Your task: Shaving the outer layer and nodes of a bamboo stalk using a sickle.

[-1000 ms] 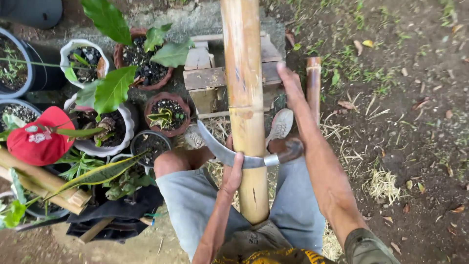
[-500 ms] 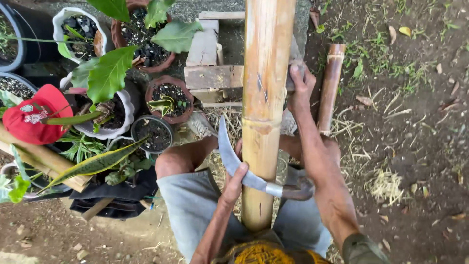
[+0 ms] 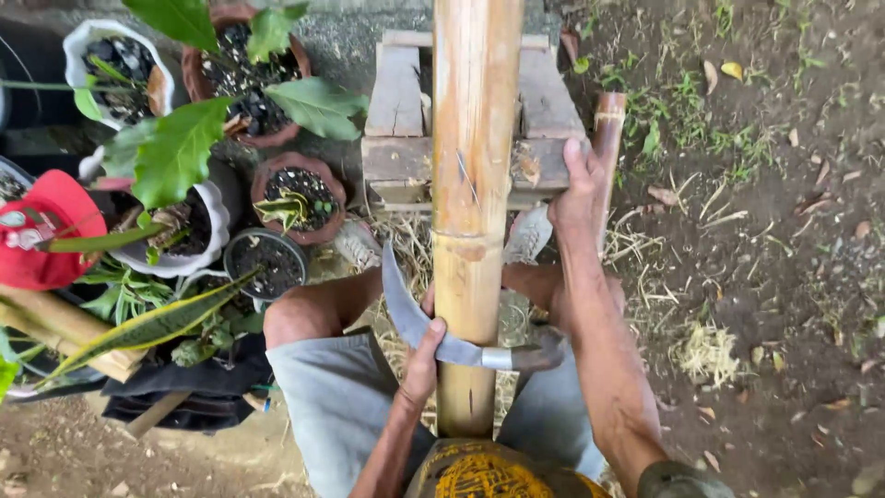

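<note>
A thick yellow bamboo pole (image 3: 475, 184) runs from between my knees up over a wooden bench (image 3: 396, 101). A curved sickle (image 3: 415, 323) lies across the pole, its dark handle (image 3: 542, 353) by my right forearm. My left hand (image 3: 422, 364) pinches the blade's back just left of the pole. My right hand (image 3: 576, 198) is stretched forward with the fingers extended on the bench's right end, next to a short bamboo piece (image 3: 608, 138), and holds nothing I can see.
Potted plants (image 3: 300, 189) with broad green leaves crowd the left, with a red cap (image 3: 46, 231) and bamboo offcuts (image 3: 55, 327) there too. Bamboo shavings (image 3: 705, 350) lie on bare earth and sparse grass to the right.
My right hand has shifted from the pole's right edge out to the bench's end. The sickle sits a little lower on the pole, and my left hand stays on the blade.
</note>
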